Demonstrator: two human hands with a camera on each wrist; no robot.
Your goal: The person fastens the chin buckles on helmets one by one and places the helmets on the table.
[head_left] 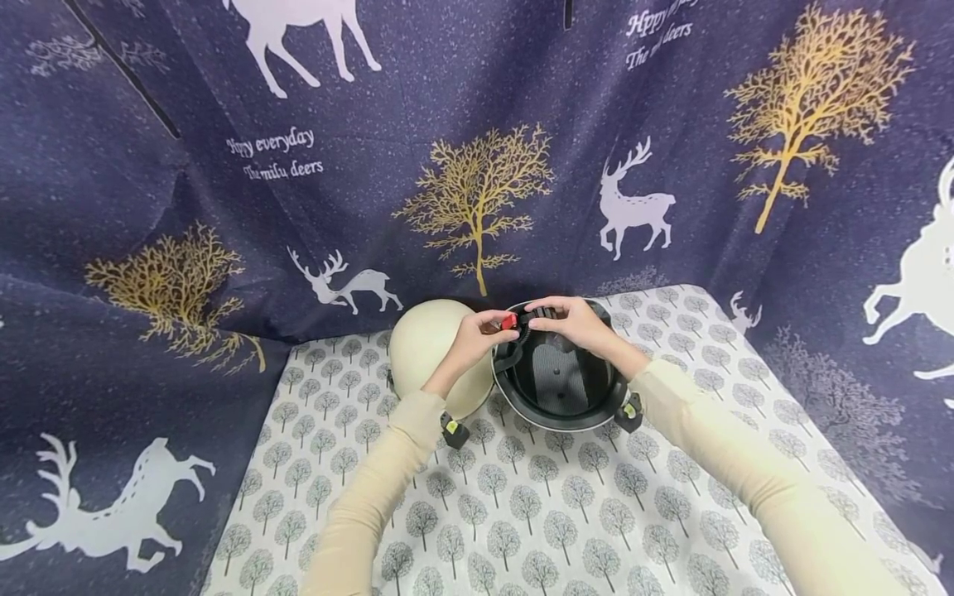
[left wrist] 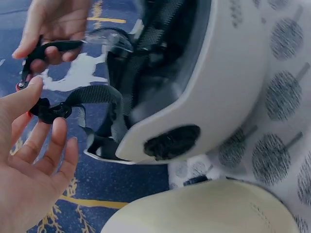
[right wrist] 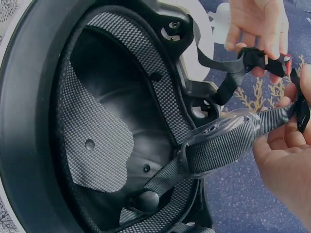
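An upturned helmet [head_left: 561,414] shows its black inside; its pale shell [left wrist: 238,68] fills much of the left wrist view. My left hand [head_left: 471,341] pinches a black buckle half with a red part [head_left: 509,321] on one chin strap [right wrist: 228,73]. Opposite it, my right hand [head_left: 575,324] grips the other strap [right wrist: 221,150] by its black buckle piece [right wrist: 302,110], fingers curled round it. The two buckle pieces meet or nearly meet between the fingertips; I cannot tell if they are joined. A clear plastic sleeve [right wrist: 235,121] surrounds the right strap.
A cream helmet [head_left: 425,356] lies dome up just left of the upturned one, under my left forearm. Both stand toward the back of a table with a tree-print cloth [head_left: 507,497]. Behind hangs a dark blue curtain [head_left: 358,165] with deer and trees.
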